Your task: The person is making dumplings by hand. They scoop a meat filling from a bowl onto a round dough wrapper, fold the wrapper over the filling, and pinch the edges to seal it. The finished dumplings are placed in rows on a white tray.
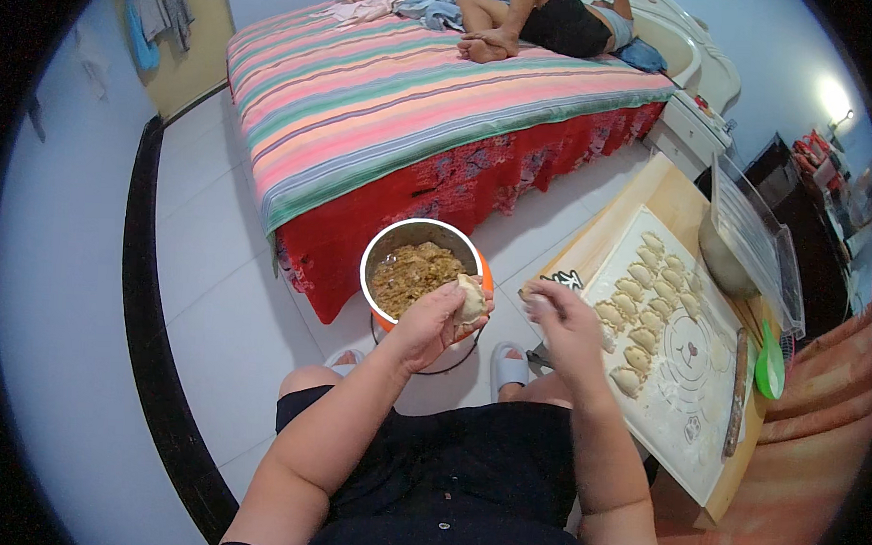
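Left hand (pixel 427 328): our fingers grasped a pale half-moon dough dumpling (pixel 471 301) near the orange-sided metal pot (pixel 395 237). We judged the dumpling light, soft, easily torn; best cradled underneath. Right hand (pixel 570 327) blurred; finger state we couldn't tell.

Can't read any txt, nos. or labels. See round print (pixel 689 350) on white mat (pixel 663 439), too small to read; blk/wht mark (pixel 563 278) by mat's L edge, likewise illegible.

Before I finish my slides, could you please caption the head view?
In the left hand, a dumpling near the pot of filling; more dumplings rest on the white mat.
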`<state>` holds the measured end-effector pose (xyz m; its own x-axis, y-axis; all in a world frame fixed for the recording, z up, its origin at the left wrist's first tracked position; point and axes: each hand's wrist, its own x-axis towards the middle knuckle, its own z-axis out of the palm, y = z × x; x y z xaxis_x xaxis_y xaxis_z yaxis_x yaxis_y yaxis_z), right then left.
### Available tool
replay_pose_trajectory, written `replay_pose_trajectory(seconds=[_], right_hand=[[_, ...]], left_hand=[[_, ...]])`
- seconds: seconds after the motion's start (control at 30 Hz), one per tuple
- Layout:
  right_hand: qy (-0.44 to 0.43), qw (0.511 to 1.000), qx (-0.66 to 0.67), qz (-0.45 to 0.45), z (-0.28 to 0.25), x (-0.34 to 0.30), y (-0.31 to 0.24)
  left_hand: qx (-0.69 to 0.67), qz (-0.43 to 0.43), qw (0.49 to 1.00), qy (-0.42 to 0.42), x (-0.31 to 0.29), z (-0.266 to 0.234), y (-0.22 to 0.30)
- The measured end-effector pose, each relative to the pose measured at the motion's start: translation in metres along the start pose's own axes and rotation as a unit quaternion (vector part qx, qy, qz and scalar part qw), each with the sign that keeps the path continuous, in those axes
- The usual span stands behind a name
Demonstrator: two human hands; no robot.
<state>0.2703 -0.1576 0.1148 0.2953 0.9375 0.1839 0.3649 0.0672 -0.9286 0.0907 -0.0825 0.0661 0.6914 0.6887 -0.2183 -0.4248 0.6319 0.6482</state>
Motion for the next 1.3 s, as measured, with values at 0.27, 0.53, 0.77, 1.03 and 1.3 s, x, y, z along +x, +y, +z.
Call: replay_pose_trajectory(seconds=[0.27,0.53,0.77,1.03,1.3], right_hand=[[-0.133,0.987,-0.078,-0.037,0.07,0.033,0.023],[-0.138,0.972,-0.174,-0.074,0.093,0.04,0.024],[-0.069,0.996,-0.059,-0.006,0.097,0.035,0.035],[-0.12,0.985,-0.121,-0.032,0.096,0.04,0.039],[-0.096,0.995,0.018,0.03,0.089,0.041,0.048]], left_hand=[[0.204,0.002,0.979,0.02,-0.014,-0.019,0.008],[0.267,0.055,0.962,0.023,-0.004,-0.047,-0.001],[0.17,0.034,0.982,0.078,0.0,-0.05,0.005],[0.268,0.09,0.956,0.08,0.008,-0.051,-0.006],[0.139,0.041,0.985,0.097,0.013,-0.047,-0.003]])
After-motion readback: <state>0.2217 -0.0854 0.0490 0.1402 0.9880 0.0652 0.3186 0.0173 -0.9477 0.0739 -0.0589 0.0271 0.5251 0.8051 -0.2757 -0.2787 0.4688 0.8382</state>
